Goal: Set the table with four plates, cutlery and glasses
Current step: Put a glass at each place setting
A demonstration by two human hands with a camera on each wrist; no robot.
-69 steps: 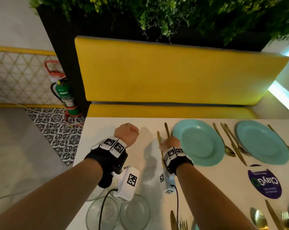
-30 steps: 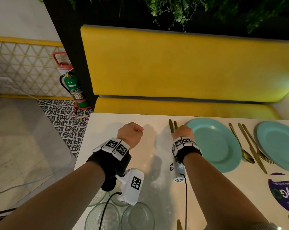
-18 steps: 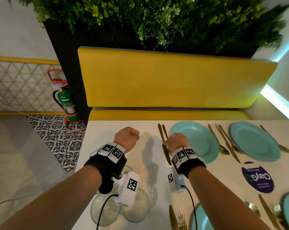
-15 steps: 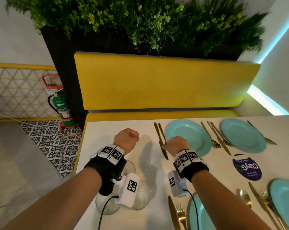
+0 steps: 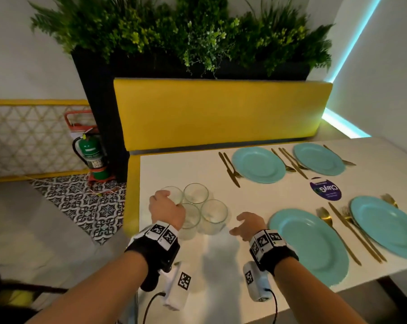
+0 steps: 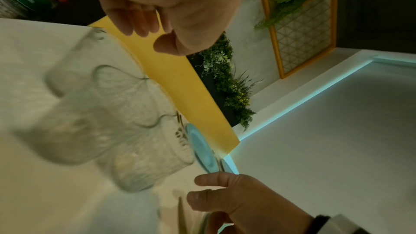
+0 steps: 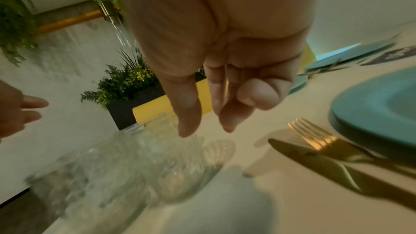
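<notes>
Several clear glasses stand bunched near the left edge of the white table; they look blurred in the wrist views. My left hand hovers over the nearest-left glasses with loosely curled fingers that hold nothing. Just right of the bunch, my right hand is relaxed and empty, its fingers pointing down. Teal plates lie at the far left, far right, near left and near right. Gold cutlery flanks them, including a knife and fork under my right wrist.
A purple round sticker lies between the plates. A yellow bench with a planter of greenery behind it runs along the far side. A green fire extinguisher stands on the floor to the left.
My right hand has left the knife and fork beside the far left plate, drawn back and opened next to the glasses. My left fist has loosened and now hangs over the glasses.
</notes>
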